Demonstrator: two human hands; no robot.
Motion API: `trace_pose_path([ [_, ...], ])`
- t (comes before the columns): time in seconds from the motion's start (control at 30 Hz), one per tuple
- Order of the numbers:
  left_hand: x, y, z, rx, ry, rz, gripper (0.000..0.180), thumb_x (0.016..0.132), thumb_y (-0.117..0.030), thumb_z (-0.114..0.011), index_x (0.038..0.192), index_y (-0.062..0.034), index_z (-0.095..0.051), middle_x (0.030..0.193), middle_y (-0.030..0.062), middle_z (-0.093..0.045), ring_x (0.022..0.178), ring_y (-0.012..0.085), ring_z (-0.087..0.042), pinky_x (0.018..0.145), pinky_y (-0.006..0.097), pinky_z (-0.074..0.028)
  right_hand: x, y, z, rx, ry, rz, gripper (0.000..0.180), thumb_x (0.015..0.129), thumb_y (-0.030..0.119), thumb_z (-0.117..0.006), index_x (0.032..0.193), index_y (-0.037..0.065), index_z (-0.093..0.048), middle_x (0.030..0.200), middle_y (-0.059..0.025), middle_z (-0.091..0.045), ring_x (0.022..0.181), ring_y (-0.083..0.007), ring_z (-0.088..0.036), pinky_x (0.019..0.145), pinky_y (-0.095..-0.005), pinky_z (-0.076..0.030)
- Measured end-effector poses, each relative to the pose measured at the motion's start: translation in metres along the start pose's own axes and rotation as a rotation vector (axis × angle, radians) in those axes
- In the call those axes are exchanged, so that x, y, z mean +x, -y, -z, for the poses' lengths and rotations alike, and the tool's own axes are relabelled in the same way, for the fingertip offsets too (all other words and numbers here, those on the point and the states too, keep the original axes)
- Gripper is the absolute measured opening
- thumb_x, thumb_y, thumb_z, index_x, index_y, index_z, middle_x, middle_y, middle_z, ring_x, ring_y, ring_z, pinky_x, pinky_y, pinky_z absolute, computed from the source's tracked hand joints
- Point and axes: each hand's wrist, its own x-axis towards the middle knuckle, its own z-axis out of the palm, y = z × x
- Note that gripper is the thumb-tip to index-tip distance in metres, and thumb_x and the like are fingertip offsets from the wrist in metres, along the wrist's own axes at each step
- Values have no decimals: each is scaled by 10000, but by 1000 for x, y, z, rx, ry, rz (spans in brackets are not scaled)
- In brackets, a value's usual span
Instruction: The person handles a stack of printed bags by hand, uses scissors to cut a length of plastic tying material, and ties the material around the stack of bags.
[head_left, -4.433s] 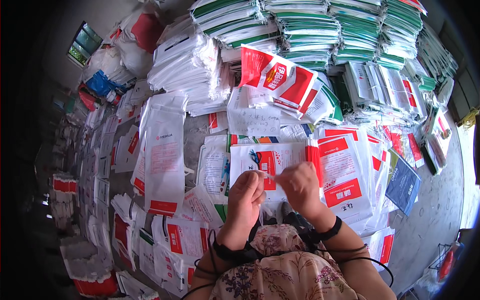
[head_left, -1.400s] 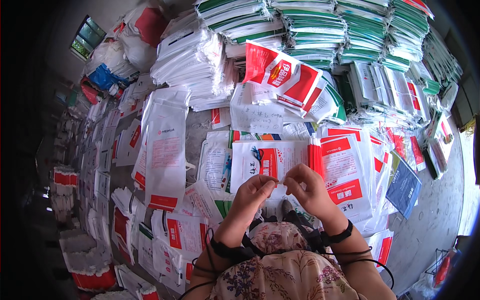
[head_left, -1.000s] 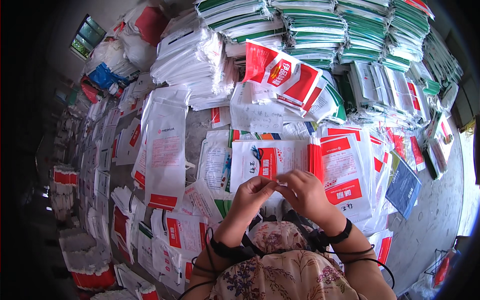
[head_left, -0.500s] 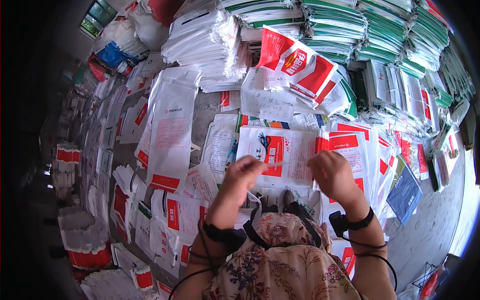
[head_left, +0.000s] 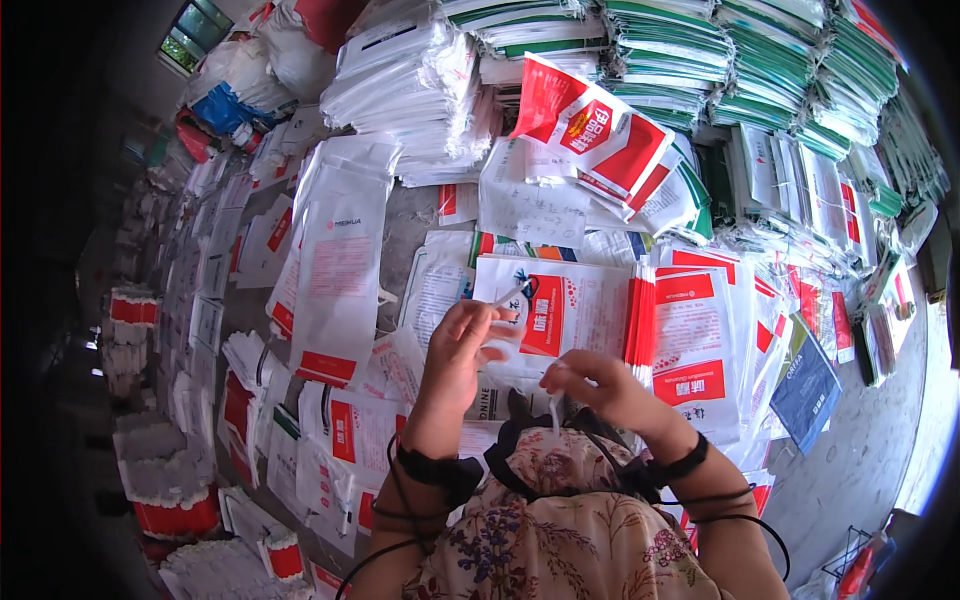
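Note:
My left hand [head_left: 460,355] is raised over the left part of a folded stack of white and red printed bags [head_left: 600,310]. Its fingers are curled, with a thin white strip [head_left: 512,296] showing at the fingertips. Lower and to the right, my right hand [head_left: 605,388] pinches a white strip [head_left: 556,412] that hangs toward my lap. Whether both ends belong to one strip I cannot tell. On the stack, beside my left fingertips, lies a small dark blue looped thing [head_left: 528,285], partly hidden.
White and red bags [head_left: 340,250] lie in piles left and right of me. Tall bundles of green and white bags [head_left: 670,60] stand at the back. A red and white bag [head_left: 597,128] lies tilted on the far pile. A dark blue bag [head_left: 808,385] lies on the right.
My right hand has moved left and down off the stack's right end, toward my lap. My left hand has shifted slightly left. The strip's end now hangs from my right fingers.

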Motion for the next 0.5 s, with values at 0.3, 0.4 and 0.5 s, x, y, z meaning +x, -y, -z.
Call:
trace_pose_path([
  [0.3,-17,-5,76,630,112,-108,204,952,-182,-619,834,-20,-657,739,-52,-574,665,23,-449,622,194,-358,-40,30,106,879,-378,-1,251,1000,257,-450,873,52,-520,632,14,-411,438,-66,-323,426,-220,-278],
  [0.4,-20,-10,80,716,112,-32,220,936,-190,-642,811,-9,-659,746,-35,-598,682,47,-487,641,202,-386,-45,23,104,937,-382,22,244,1005,237,-439,872,47,-514,643,20,-397,438,-63,-309,434,-220,-280],
  [0.5,-16,-10,85,811,119,-56,205,926,-182,-658,825,-3,-665,758,-14,-622,705,59,-530,656,213,-418,-46,16,117,928,-441,193,221,1010,200,-427,880,46,-517,653,39,-366,451,-62,-293,473,-234,-284],
])
